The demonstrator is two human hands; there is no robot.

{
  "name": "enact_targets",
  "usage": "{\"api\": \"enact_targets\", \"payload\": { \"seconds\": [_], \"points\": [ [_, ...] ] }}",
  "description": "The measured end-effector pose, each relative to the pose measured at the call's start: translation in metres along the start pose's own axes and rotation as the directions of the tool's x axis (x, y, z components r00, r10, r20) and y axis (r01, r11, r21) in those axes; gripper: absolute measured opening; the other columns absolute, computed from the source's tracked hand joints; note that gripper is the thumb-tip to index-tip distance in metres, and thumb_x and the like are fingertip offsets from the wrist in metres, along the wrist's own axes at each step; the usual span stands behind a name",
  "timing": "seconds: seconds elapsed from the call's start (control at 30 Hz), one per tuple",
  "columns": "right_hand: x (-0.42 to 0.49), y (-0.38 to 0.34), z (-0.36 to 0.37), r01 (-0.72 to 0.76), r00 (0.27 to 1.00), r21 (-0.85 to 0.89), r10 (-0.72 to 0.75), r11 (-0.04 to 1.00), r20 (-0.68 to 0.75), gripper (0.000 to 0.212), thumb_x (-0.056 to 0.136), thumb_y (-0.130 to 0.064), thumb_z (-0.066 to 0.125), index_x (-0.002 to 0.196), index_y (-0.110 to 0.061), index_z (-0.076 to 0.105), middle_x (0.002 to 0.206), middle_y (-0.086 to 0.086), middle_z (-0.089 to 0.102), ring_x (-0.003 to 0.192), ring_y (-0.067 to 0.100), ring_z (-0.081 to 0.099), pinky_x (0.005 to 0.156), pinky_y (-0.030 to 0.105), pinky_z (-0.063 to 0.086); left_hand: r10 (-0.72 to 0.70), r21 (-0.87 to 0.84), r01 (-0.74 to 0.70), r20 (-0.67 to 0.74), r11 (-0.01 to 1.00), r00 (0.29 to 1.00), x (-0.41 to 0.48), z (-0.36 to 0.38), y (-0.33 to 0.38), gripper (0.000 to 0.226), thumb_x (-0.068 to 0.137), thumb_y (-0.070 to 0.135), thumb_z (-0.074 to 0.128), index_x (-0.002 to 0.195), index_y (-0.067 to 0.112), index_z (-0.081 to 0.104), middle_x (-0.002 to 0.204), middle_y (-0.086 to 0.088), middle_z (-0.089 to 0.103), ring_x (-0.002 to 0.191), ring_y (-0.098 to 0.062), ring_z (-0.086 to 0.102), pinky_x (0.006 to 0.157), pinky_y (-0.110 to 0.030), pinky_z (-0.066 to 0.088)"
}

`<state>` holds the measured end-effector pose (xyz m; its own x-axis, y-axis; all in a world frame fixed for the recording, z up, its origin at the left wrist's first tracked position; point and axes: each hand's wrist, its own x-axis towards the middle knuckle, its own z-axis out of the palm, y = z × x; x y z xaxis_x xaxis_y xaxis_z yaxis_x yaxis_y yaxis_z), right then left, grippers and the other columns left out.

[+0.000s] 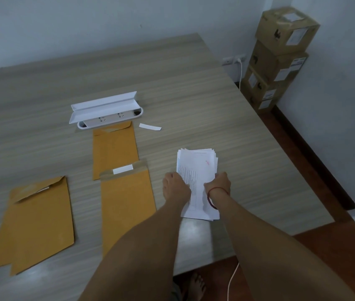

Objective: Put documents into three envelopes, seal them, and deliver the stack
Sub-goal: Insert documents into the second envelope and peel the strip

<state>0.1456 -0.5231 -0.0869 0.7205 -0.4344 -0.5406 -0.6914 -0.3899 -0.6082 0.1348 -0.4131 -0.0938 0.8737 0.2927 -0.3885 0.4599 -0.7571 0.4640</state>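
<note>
Left hand (176, 190) and right hand (218, 185) each grip a side edge of white printed document stack (196, 164), flat on grey wood-grain table (172, 83), right of nearest orange-brown paper envelope (126, 203)

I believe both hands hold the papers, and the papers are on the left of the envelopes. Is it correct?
Not fully. In the head view the left hand and right hand do hold the papers, but the papers are on the right of the envelopes, not on the left.
</note>
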Motion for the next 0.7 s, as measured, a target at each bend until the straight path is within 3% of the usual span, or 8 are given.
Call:
{"api": "enact_targets", "payload": {
  "seconds": [0.1,0.2,0.3,0.37,0.53,0.63,0.7],
  "points": [
    [-0.001,0.001,0.003,-0.002,0.999,0.049,0.0,0.999,0.035,0.04,0.085,-0.006,0.063,0.123,-0.003,0.052,0.125,0.016,0.059,0.112,0.035,0.06,0.088,0.034,0.049,0.015,-0.089,-0.016,-0.011,0.996,1.0,0.002,0.0,-0.003,0.038,0.091,0.012,0.061,0.125,0.004,0.047,0.129,-0.011,0.045,0.122,-0.026,0.044,0.102,-0.035,0.041],
    [-0.002,-0.001,0.007,-0.023,0.998,0.087,0.019,0.996,0.054,0.04,0.086,-0.004,0.059,0.126,-0.001,0.053,0.128,0.018,0.059,0.115,0.036,0.058,0.093,0.036,0.049,-0.004,-0.209,-0.003,-0.037,0.978,0.999,0.003,-0.003,-0.003,0.028,0.088,0.006,0.059,0.114,0.005,0.052,0.114,-0.009,0.053,0.108,-0.025,0.051,0.087,-0.034,0.047],
    [-0.005,-0.004,0.008,-0.046,0.998,0.102,0.041,0.994,0.048,0.045,0.087,-0.002,0.058,0.131,0.001,0.049,0.134,0.018,0.054,0.122,0.036,0.054,0.101,0.037,0.046,-0.022,-0.28,0.014,-0.023,0.96,0.999,-0.003,-0.007,0.0,0.022,0.086,0.007,0.057,0.107,0.005,0.049,0.099,-0.003,0.049,0.092,-0.02,0.049,0.073,-0.03,0.043],
    [-0.007,-0.006,0.008,-0.059,0.998,0.061,0.057,0.996,0.027,0.045,0.083,-0.006,0.062,0.127,-0.001,0.053,0.133,0.018,0.054,0.121,0.037,0.054,0.101,0.04,0.048,-0.038,-0.333,0.033,-0.008,0.942,0.999,-0.004,-0.01,0.001,0.027,0.086,0.009,0.058,0.109,0.005,0.046,0.098,-0.002,0.047,0.089,-0.019,0.049,0.071,-0.031,0.043],
    [-0.008,-0.011,0.003,0.018,0.999,0.064,-0.015,0.998,-0.051,0.026,0.068,-0.015,0.071,0.092,-0.008,0.066,0.108,0.013,0.067,0.101,0.034,0.063,0.087,0.043,0.056,-0.073,-0.454,0.057,-0.02,0.889,0.997,-0.003,-0.019,0.001,0.032,0.083,0.006,0.06,0.112,0.007,0.046,0.101,-0.007,0.053,0.086,-0.021,0.052,0.071,-0.033,0.05],
    [-0.013,-0.013,-0.002,0.033,0.999,0.189,-0.033,0.981,-0.003,0.026,0.073,-0.008,0.069,0.098,-0.005,0.065,0.105,0.014,0.068,0.088,0.03,0.063,0.086,0.04,0.056,-0.111,-0.527,0.102,0.015,0.844,0.994,-0.003,-0.025,0.003,0.038,0.084,0.005,0.061,0.117,0.006,0.043,0.102,-0.006,0.05,0.09,-0.021,0.051,0.073,-0.031,0.047],
    [-0.013,-0.013,-0.005,0.039,0.999,0.246,-0.046,0.968,0.023,0.032,0.076,-0.005,0.067,0.108,-0.004,0.062,0.111,0.014,0.067,0.094,0.031,0.063,0.081,0.032,0.053,-0.129,-0.569,0.125,0.033,0.813,0.991,-0.003,-0.027,0.004,0.041,0.084,0.008,0.061,0.119,0.006,0.04,0.103,-0.006,0.05,0.093,-0.024,0.053,0.076,-0.033,0.048]
  ]
}}
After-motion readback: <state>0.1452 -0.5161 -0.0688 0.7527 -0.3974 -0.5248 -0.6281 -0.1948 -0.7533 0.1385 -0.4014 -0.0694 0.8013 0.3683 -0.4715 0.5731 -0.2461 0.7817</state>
